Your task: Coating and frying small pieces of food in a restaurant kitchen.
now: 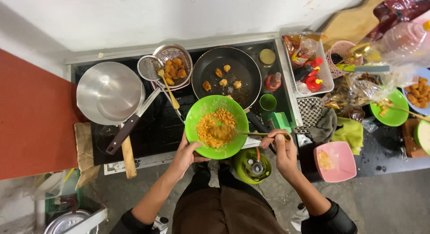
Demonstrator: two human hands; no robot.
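Note:
My left hand [187, 153] grips the near rim of a green plate [197, 113] that holds an orange crumbly mixture [217, 127]. My right hand [283, 149] holds a thin metal spoon [257, 134] whose blurred tip sits in the mixture. The plate hangs over the front edge of the black stove [156, 131]. Just behind it stands a black frying pan [230, 72] with several golden fried pieces in oil.
A steel pan [109, 93], a mesh skimmer [150, 68] and a strainer bowl of fried pieces [174, 67] stand at left. A green gas canister [251, 166] is below the plate. At right are a bottle tray [309, 66], a pink bowl [336, 161], a green plate [394, 110] and cloths.

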